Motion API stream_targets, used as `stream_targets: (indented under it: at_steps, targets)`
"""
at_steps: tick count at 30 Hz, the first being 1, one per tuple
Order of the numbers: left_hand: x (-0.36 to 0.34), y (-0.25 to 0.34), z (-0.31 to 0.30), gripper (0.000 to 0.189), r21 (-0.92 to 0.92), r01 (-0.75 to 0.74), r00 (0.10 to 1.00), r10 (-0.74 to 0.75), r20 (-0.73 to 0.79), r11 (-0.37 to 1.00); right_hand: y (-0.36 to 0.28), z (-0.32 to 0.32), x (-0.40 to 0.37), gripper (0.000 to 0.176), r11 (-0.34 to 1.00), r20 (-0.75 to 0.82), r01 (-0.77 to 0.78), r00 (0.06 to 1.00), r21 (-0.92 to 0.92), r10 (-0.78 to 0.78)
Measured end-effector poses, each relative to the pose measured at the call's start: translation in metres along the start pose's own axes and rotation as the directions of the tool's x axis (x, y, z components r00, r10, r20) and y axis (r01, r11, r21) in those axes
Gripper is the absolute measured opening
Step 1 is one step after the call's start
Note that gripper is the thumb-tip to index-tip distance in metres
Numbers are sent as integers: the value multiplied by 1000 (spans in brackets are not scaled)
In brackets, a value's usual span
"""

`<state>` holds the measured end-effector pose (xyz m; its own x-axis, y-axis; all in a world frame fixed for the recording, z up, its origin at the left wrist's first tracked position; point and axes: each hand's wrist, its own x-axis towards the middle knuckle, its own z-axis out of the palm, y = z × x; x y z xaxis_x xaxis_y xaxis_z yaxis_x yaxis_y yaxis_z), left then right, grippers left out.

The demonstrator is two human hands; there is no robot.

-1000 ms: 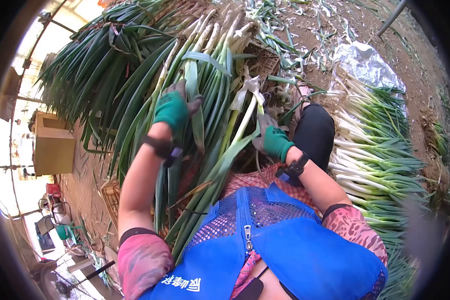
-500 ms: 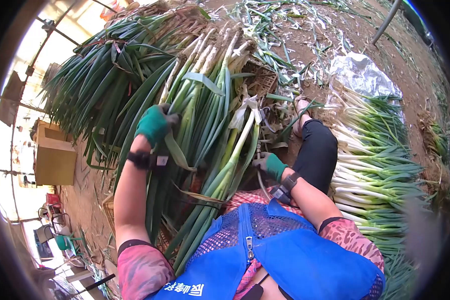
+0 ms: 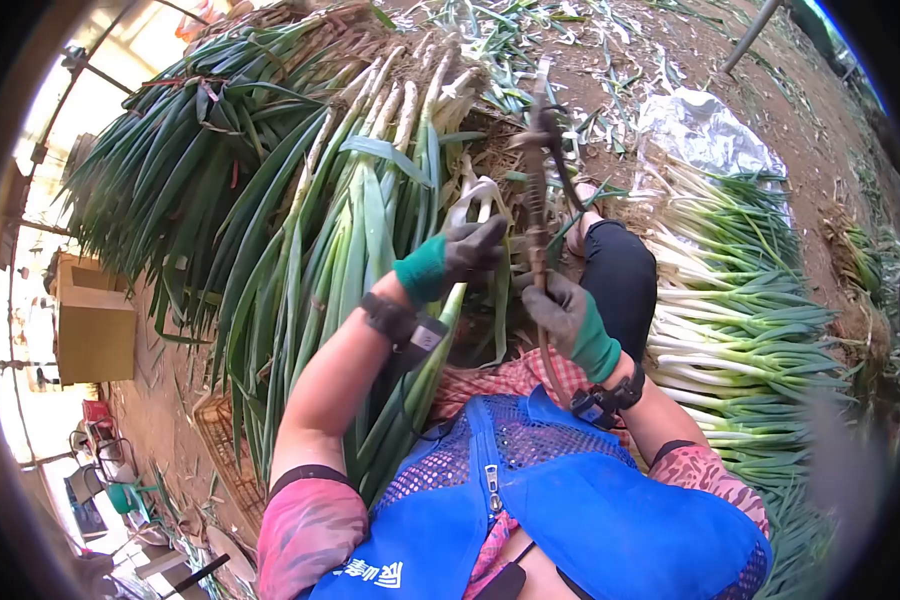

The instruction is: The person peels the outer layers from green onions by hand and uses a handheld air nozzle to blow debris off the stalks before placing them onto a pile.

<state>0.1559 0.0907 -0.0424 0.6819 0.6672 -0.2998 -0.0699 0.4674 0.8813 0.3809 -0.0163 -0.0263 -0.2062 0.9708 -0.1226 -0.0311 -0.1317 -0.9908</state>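
Note:
My left hand [image 3: 450, 262], in a green and grey glove, has its fingers bent round the white end of a scallion [image 3: 452, 318] near the middle of the view. In my right hand [image 3: 573, 320], gloved alike, is a thin hose-like tool [image 3: 537, 215] with a metal nozzle at the top, held upright; its hose runs down to my lap. Unpeeled scallions [image 3: 375, 215] with soil on their roots lie in a large heap beside and beyond my left hand.
Tied scallion bundles [image 3: 205, 130] lie at upper left. Cleaned scallions [image 3: 735, 320] lie in a long row at right, below a silvery sheet [image 3: 705, 135]. A yellow box [image 3: 95, 320] and a plastic crate [image 3: 228, 455] are at left. Peelings litter the soil.
My left hand has moved right, off the leaves of the heap, to the scallion in front of me. My right hand has raised the hose tool and brought it closer.

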Motion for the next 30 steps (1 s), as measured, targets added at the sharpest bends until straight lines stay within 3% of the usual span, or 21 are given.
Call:
stream_targets:
  at_steps: [1, 2, 3, 5, 6, 8, 11, 14, 15, 17, 18, 19, 20, 21, 22, 23, 25, 26, 27, 29, 30]
  targets:
    - [11, -1, 15, 47, 71, -84, 996, 84, 2, 994, -6, -1, -6, 24, 1000, 53, -16, 998, -1, 16]
    - [22, -1, 30, 44, 143, -167, 986, 168, 4, 976, -13, -6, -8, 27, 987, 137, -124, 981, -104, 138]
    - [21, 10, 55, 44, -437, 9, 998, -38, -58, 900, -11, -7, -8, 28, 984, 139, -136, 979, -118, 152]
    - [24, -3, 67, 42, -401, -32, 977, -56, -206, 915, 1, -7, -6, 32, 977, 149, -158, 972, -143, 179]
    - [22, -9, 69, 41, -382, -54, 956, -63, -285, 923, 9, -9, -4, 34, 977, 85, -49, 994, -208, 68]
    - [14, -21, 56, 39, -131, -10, 937, -37, -349, 991, 22, -12, 5, 39, 925, -19, 161, 984, -344, -178]
    - [-6, -28, 47, 33, 96, 88, 926, -46, -375, 991, 28, -10, 41, 48, 824, -285, 217, 867, -523, -409]
    - [-11, -39, 40, 35, 317, 51, 965, 35, -260, 947, 46, 5, 75, 56, 933, -59, 208, 970, -295, -235]
    - [-14, -34, 39, 35, 442, 100, 970, 11, -242, 891, 49, 10, 83, 57, 991, 2, 69, 998, -119, -69]
    - [-25, -9, 37, 35, 662, 178, 976, -43, -215, 728, 52, 17, 98, 59, 946, 206, -262, 953, 194, 222]
    - [-36, 14, 33, 39, 689, 310, 951, -215, -224, 655, 75, 13, 108, 60, 990, 285, -12, 957, -143, 53]
    - [-43, 30, 27, 39, 781, 346, 938, -202, -282, 520, 100, 8, 117, 61, 862, 354, 272, 928, -428, -117]
    - [-46, 38, 17, 39, 741, 342, 925, -65, -375, 578, 104, 19, 119, 60, 935, 240, -30, 963, -354, 121]
    - [-49, 46, 7, 40, 701, 325, 882, 64, -467, 634, 109, 28, 119, 59, 913, 154, -329, 916, -242, 371]
    - [-51, 58, -5, 46, 710, 357, 812, 174, -557, 607, 81, 32, 106, 71, 890, 130, -233, 944, -392, 305]
    - [-52, 72, -18, 52, 714, 389, 724, 287, -627, 582, 102, 44, 110, 79, 827, 103, -151, 964, -541, 244]
    - [-50, 71, -59, 68, 748, 652, 581, 551, -599, 127, 119, 56, 103, 83, 680, 61, -67, 985, -730, 163]
    - [-47, 77, -70, 86, 620, 780, 544, 402, -737, 81, 106, 60, 99, 88, 603, 61, -67, 980, -795, 189]
    - [-46, 63, -96, 96, 554, 805, 463, 360, -810, 213, 93, 58, 98, 89, 594, 67, -81, 972, -801, 224]
    - [-52, 69, -103, 99, 519, 746, 482, 201, -853, 416, 76, 54, 95, 90, 571, 76, -114, 951, -813, 299]
    - [-53, 72, -106, 98, 523, 752, 493, 184, -850, 402, 78, 51, 94, 85, 549, 132, -53, 948, -834, 291]
